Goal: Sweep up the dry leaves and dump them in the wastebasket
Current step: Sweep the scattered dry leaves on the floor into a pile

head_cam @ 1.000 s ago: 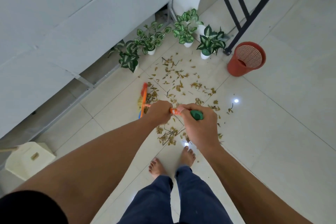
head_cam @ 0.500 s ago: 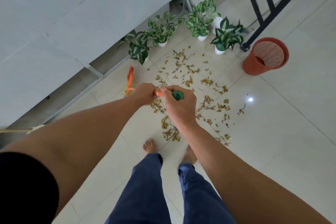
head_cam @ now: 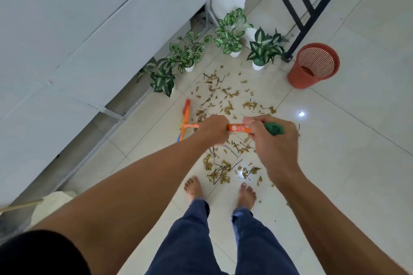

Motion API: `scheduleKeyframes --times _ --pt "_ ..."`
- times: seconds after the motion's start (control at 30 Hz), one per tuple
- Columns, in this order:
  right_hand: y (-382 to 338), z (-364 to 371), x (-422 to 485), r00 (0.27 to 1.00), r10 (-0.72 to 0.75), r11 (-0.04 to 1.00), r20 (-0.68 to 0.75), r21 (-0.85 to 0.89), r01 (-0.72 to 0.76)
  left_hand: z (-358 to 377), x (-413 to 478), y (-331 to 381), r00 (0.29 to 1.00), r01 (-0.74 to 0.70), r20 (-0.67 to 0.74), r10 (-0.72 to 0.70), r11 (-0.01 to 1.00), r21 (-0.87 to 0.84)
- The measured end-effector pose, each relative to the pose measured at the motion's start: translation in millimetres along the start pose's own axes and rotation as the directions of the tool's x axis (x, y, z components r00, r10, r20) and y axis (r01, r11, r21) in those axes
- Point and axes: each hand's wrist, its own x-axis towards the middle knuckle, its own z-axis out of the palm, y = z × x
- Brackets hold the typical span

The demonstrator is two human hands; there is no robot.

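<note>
Dry brown leaves (head_cam: 225,105) and twigs lie scattered over the pale floor tiles, from the potted plants down to my bare feet. An orange broom (head_cam: 185,118) with a green handle end points away from me, its head resting on the floor left of the leaves. My left hand (head_cam: 212,129) grips the orange handle lower down. My right hand (head_cam: 271,140) grips it near the green cap. A red mesh wastebasket (head_cam: 312,67) stands upright at the right, past the leaves.
Several small potted plants (head_cam: 230,35) line the far edge by a grey wall (head_cam: 89,29). A black railing (head_cam: 306,2) stands behind the wastebasket. A cream stool (head_cam: 53,205) sits at the lower left. Open tile floor (head_cam: 357,152) spreads to the right.
The broom head has swung from the far left back toward the leaves, and both hands have shifted right with the handle. The camera view has tilted and moved.
</note>
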Motion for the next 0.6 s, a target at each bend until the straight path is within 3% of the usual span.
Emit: scheduleKeyframes --times 0.3,0.6 --pt "21 46 31 0.999 0.028 0.998 -0.035 0.06 -0.026 -13 32 -36 0.998 0.06 -0.024 -0.059 0.998 0.01" --pt "-4 -2 16 0.985 -0.032 0.999 -0.17 -0.014 0.03 -22 35 20 0.986 -0.165 0.029 0.163 0.985 0.055"
